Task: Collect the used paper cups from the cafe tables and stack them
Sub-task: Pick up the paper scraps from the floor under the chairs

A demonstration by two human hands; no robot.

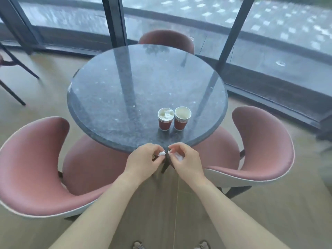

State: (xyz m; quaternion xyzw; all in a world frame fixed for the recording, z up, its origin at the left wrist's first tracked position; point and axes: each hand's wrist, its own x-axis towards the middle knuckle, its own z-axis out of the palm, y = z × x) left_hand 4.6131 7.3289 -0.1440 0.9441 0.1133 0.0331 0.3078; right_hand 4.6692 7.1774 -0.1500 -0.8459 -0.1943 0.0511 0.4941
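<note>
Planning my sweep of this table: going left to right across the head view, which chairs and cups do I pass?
Left pink chair → red cup stuffed with white paper → empty-looking red cup stack → right pink chair. The far chair overlaps the cups, so it is left out.

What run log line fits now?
left hand: pinches tissue bit | right hand: pinches tissue wad | tissue-filled cup stack, empty cup stack: on table

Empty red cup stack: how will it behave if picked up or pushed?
The empty cup stack looks light; nested rims suggest it's stiffer than one cup. Narrow base on the glossy table: a high push may tip it, a low one slide it.
</note>
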